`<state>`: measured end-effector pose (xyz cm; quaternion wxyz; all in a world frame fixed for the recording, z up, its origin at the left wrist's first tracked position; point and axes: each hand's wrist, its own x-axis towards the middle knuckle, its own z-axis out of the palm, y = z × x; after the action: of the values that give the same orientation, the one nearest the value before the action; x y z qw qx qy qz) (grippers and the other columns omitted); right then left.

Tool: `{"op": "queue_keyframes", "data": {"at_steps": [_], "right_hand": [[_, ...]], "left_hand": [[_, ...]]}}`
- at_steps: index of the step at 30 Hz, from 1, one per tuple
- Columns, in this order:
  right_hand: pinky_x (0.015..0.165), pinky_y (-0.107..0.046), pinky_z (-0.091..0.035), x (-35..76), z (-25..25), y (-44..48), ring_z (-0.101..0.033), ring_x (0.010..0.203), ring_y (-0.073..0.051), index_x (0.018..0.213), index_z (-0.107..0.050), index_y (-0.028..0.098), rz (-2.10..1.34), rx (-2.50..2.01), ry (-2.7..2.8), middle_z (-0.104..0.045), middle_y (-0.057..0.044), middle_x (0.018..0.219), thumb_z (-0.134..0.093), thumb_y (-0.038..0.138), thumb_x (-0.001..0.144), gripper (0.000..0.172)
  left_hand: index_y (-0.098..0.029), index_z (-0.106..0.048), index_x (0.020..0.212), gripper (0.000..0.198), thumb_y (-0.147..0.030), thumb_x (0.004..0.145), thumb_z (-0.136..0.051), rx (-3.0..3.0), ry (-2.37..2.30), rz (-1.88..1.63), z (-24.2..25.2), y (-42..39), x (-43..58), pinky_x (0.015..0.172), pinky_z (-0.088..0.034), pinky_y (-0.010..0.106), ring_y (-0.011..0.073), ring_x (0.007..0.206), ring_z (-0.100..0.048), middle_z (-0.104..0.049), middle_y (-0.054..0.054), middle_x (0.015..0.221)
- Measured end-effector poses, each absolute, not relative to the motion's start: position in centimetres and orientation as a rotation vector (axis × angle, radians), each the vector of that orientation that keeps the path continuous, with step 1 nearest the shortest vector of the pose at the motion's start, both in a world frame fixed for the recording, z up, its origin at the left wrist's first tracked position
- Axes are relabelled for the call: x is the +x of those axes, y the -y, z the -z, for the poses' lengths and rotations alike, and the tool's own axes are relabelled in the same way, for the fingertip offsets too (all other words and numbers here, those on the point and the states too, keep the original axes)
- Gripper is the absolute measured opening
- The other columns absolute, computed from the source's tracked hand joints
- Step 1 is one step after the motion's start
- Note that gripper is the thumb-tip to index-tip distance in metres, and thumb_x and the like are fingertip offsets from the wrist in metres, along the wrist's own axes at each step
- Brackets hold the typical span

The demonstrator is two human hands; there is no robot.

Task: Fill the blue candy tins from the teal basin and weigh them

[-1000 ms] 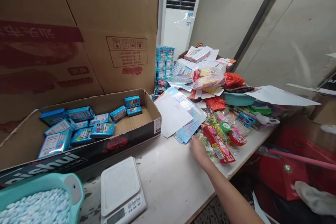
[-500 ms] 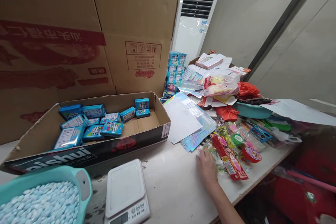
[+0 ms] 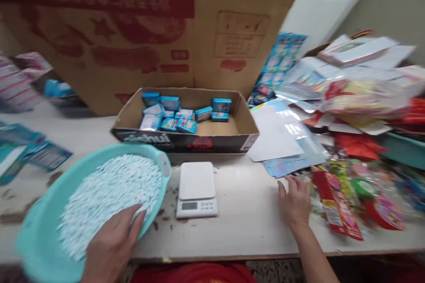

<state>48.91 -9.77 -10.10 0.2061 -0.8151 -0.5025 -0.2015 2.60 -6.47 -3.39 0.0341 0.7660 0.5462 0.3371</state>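
My left hand (image 3: 111, 243) rests on the near rim of a teal basin (image 3: 36, 225) filled with small pale blue tablets (image 3: 106, 194), fingers lying over the tablets' edge. My right hand (image 3: 294, 201) lies flat on the white table, fingers spread, beside a pile of colourful candy packets (image 3: 335, 203) and just below a stack of holographic sheets (image 3: 292, 159). It holds nothing. A small white digital scale (image 3: 196, 189) sits between the two hands.
A low cardboard tray (image 3: 186, 139) with several blue boxes (image 3: 172, 115) stands behind the scale. A tall cardboard carton (image 3: 133, 22) rises behind it. Blue packets (image 3: 33, 152) lie at the left. Heaped packaging and a teal tub (image 3: 403, 148) crowd the right side.
The view has swung left and down, bringing the whole basin and my left hand into sight. My right hand has stayed flat by the candy packets.
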Motion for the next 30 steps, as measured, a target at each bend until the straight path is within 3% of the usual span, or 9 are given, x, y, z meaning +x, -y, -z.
{"op": "queue_keyframes", "data": {"at_steps": [4,9,12,16,19,22,24,30], "right_hand": [[0.085,-0.045,-0.046,44.2,11.4,10.1,-0.056,0.096,-0.029,0.105,-0.063,0.017,0.502,-1.831,1.555,-0.06,-0.015,0.102,-0.052,0.038,0.091,0.027],[0.087,-0.044,-0.049,38.0,11.1,8.2,-0.058,0.1,-0.025,0.107,-0.063,0.02,0.177,-1.641,1.614,-0.062,-0.012,0.103,-0.056,0.034,0.09,0.022],[0.082,-0.042,-0.052,35.8,10.9,6.0,-0.058,0.102,-0.025,0.11,-0.062,0.02,-0.129,-1.643,1.516,-0.062,-0.011,0.107,-0.054,0.04,0.09,0.029],[0.082,-0.041,-0.052,34.1,11.0,2.5,-0.059,0.101,-0.024,0.114,-0.06,0.019,-0.456,-1.651,1.384,-0.062,-0.012,0.112,-0.05,0.049,0.087,0.042],[0.088,-0.043,-0.048,33.2,11.2,-0.1,-0.058,0.107,-0.025,0.117,-0.058,0.016,-0.562,-1.676,1.382,-0.061,-0.015,0.119,-0.044,0.055,0.086,0.052],[0.092,-0.044,-0.044,32.7,11.5,-2.2,-0.058,0.106,-0.027,0.11,-0.059,0.016,-0.59,-1.704,1.427,-0.063,-0.016,0.116,-0.038,0.061,0.085,0.056],[0.091,-0.045,-0.043,32.6,11.7,-2.9,-0.058,0.1,-0.028,0.098,-0.06,0.018,-0.587,-1.724,1.448,-0.067,-0.015,0.105,-0.034,0.066,0.084,0.056],[0.079,-0.04,-0.044,32.8,11.8,-3.0,-0.056,0.08,-0.025,0.073,-0.051,0.022,-0.562,-1.785,1.469,-0.064,-0.009,0.078,-0.031,0.069,0.084,0.053]], "left_hand": [[-0.017,-0.063,0.099,0.026,-0.033,0.098,-0.042,2.73,-1.731,-0.778,3.6,6.5,2.3,0.071,-0.046,0.029,0.0212,0.083,-0.066,-0.071,0.006,0.093],[-0.015,-0.061,0.098,0.023,-0.03,0.098,-0.044,2.703,-1.744,-0.768,2.7,6.3,2.9,0.072,-0.049,0.03,0.0216,0.083,-0.066,-0.069,0.008,0.089],[-0.014,-0.061,0.1,0.011,-0.02,0.093,-0.053,2.76,-1.681,-0.984,2.4,6.8,2.9,0.076,-0.051,0.032,0.0217,0.084,-0.066,-0.069,0.009,0.09],[-0.014,-0.058,0.108,0.024,-0.009,0.085,-0.062,2.765,-1.299,-1.393,3.3,8.7,4.6,0.077,-0.053,0.033,0.0209,0.087,-0.066,-0.069,0.009,0.089],[-0.016,-0.055,0.117,0.028,-0.01,0.09,-0.052,2.548,-1.055,-1.235,5.1,10.0,7.4,0.087,-0.053,0.034,0.0196,0.1,-0.063,-0.068,0.01,0.101],[-0.015,-0.045,0.133,0.039,-0.018,0.095,-0.042,2.196,-1.215,-1.06,7.6,9.7,9.7,0.105,-0.044,0.041,0.0224,0.126,-0.049,-0.055,0.015,0.132],[-0.014,-0.04,0.138,0.045,-0.027,0.095,-0.041,1.872,-1.38,-0.986,9.4,8.3,10.5,0.111,-0.037,0.045,0.0242,0.134,-0.04,-0.046,0.016,0.141],[-0.012,-0.041,0.136,0.051,-0.032,0.089,-0.044,1.302,-1.329,-0.908,12.1,4.2,11.3,0.106,-0.04,0.045,0.0248,0.119,-0.054,-0.05,0.017,0.135]]}}
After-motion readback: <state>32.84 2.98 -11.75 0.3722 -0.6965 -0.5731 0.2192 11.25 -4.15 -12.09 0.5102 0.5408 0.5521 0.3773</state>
